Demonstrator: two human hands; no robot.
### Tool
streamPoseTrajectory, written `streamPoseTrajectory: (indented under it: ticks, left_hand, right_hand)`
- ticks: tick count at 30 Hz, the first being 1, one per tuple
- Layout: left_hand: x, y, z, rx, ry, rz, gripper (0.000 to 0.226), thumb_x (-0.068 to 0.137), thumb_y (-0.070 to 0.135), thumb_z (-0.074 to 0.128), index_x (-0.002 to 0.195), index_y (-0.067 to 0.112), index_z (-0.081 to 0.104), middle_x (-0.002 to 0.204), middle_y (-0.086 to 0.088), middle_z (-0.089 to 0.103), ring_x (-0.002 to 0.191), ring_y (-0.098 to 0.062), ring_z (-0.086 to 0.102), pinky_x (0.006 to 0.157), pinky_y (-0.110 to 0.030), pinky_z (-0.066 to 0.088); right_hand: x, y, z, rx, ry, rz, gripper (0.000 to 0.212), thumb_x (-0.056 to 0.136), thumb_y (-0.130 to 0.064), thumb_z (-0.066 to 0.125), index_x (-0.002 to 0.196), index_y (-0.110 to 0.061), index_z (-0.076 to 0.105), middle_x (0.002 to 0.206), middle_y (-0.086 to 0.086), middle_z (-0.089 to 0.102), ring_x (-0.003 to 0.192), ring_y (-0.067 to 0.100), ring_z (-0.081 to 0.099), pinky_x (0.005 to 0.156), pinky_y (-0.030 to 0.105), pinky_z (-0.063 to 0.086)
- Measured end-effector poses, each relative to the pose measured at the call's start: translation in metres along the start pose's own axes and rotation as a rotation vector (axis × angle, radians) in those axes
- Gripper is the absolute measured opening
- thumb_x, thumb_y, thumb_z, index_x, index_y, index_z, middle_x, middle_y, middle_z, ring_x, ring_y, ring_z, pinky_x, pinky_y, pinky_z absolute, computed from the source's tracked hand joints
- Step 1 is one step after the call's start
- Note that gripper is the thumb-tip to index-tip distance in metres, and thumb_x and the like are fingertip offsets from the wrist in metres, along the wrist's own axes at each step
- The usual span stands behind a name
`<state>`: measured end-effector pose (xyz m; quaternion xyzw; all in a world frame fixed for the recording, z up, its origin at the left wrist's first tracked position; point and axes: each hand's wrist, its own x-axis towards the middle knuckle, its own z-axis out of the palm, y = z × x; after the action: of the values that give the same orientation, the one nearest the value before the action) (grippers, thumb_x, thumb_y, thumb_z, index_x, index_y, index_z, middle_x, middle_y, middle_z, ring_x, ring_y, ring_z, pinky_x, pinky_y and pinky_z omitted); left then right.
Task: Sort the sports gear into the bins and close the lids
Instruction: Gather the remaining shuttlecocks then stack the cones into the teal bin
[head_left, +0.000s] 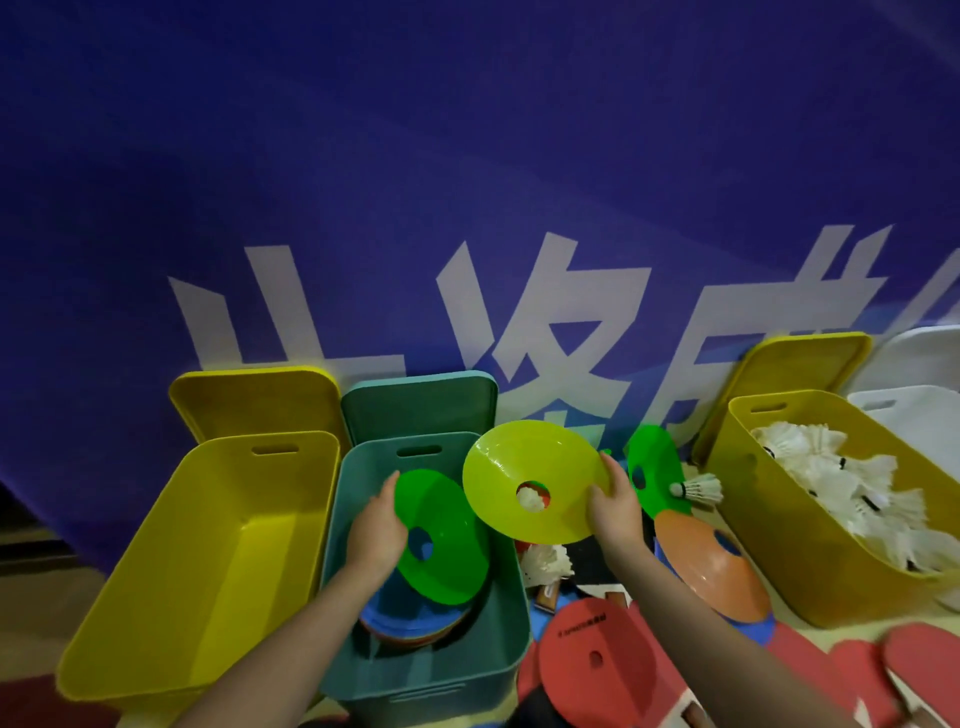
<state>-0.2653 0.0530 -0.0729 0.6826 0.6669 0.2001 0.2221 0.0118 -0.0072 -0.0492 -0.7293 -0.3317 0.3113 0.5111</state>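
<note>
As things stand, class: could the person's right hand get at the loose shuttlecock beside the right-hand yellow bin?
Probably not yet. The right hand is full, holding the yellow-green disc cone. The shuttlecock lies close by with nothing covering it, so once freed the hand should reach it.

Dim room, blue banner wall (467, 156) with large white characters (545, 332) behind.
</note>
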Motion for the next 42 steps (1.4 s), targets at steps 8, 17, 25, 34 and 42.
streamPoseTrajectory:
  ticks: [8,17,25,34,42]
  left_hand:
    - [0.004,-0.026,0.017,0.044,-0.168,-0.022,0.059,0.090,0.000,0.043,0.146,0.015,0.031,0.121,-0.015,0.055,0.109,-0.030,0.057,0.090,-0.039,0.048]
    - [0.002,-0.027,-0.022,0.222,0.062,0.307,0.050,0.093,0.012,0.050,0.141,0.021,0.043,0.155,-0.007,0.024,0.146,-0.026,0.014,0.117,-0.039,0.023]
    - [-0.007,-0.066,-0.033,-0.053,0.017,-0.030,0.062,0.099,0.016,0.042,0.152,0.023,0.012,0.148,-0.008,0.037,0.104,-0.024,0.058,0.070,-0.028,0.046]
    - [-0.008,-0.070,-0.028,-0.188,0.072,-0.068,0.059,0.097,0.014,0.043,0.151,0.027,0.022,0.140,-0.005,0.050,0.100,-0.024,0.060,0.074,-0.030,0.045]
    - [-0.009,-0.069,-0.028,-0.213,0.068,-0.082,0.055,0.098,0.017,0.043,0.149,0.026,0.026,0.143,-0.006,0.046,0.107,-0.023,0.058,0.083,-0.034,0.048]
  right_hand:
    - [-0.011,-0.003,0.020,-0.028,0.045,0.022,0.054,0.093,0.000,0.041,0.143,-0.020,0.038,0.137,0.014,0.050,0.120,0.032,0.049,0.096,0.041,0.042]
    - [-0.031,-0.022,0.054,-0.205,-0.022,-0.180,0.058,0.091,0.001,0.041,0.145,-0.021,0.034,0.114,0.012,0.060,0.079,0.020,0.054,0.070,0.031,0.042]
    - [-0.059,-0.018,0.136,-0.545,-0.261,-0.356,0.067,0.091,-0.001,0.042,0.151,-0.019,0.020,0.139,0.011,0.046,0.119,0.029,0.053,0.100,0.038,0.041]
    - [-0.052,0.057,0.167,-0.734,-0.244,-0.093,0.062,0.084,-0.003,0.043,0.144,-0.013,0.033,0.132,0.017,0.047,0.124,0.035,0.045,0.104,0.040,0.036]
    - [-0.048,0.060,0.170,-0.848,-0.385,0.011,0.058,0.085,-0.012,0.049,0.141,-0.017,0.036,0.131,0.015,0.052,0.123,0.033,0.049,0.104,0.037,0.040]
